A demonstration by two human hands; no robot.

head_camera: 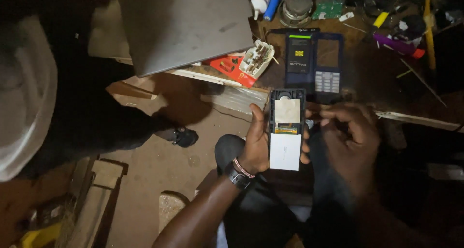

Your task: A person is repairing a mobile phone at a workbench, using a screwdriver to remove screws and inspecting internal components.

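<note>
My left hand (257, 146) grips an opened keypad phone body (287, 128), its inner side up, with a pale shield near the top and a white rectangle over the lower half. A watch and a bead bracelet sit on that wrist. My right hand (349, 137) hovers at the phone's right edge, fingers pinched together by its upper corner; what they pinch is too small to see. On the workbench just beyond lie a blue phone front with a grey keypad (327, 64) and a black battery (298, 54).
A closed grey laptop (183, 25) overhangs the bench at the upper left. A red card (231, 66), a white plug part (257, 58), a round speaker (296, 6), a green circuit board (329, 8) and assorted tools crowd the bench. Another person in white stands at the left edge.
</note>
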